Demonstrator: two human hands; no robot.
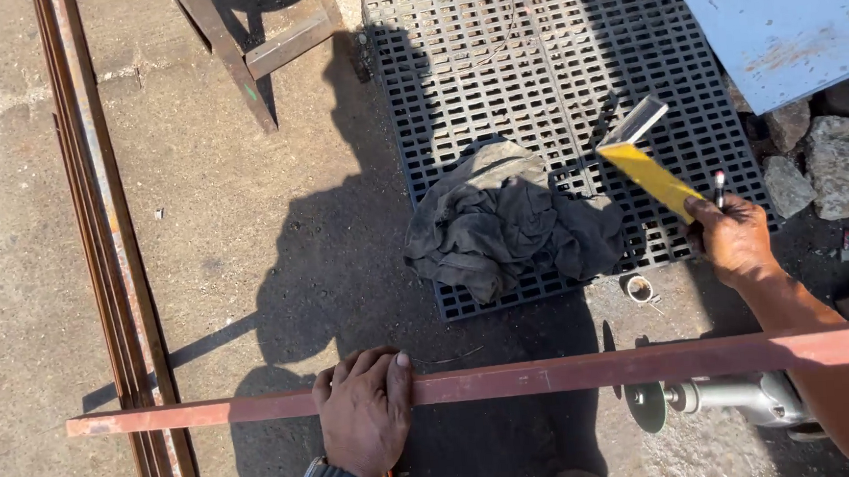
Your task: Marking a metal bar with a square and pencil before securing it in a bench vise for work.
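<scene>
Left hand [364,409] flat on red-painted steel angle bar [551,371] spanning the concrete floor [247,230], right hand [734,239] gripping yellow try square [648,161] plus marker [719,187] above black grating [542,74].

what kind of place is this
Probably an outdoor metalworking yard. The left hand rests on a long rust-red angle bar, more steel lengths lie on the concrete, and an angle grinder sits beneath the bar.

Left hand [364,401] presses a red steel bar [551,371]; right hand [734,239] holds what looks like a yellow square [652,177]
</scene>
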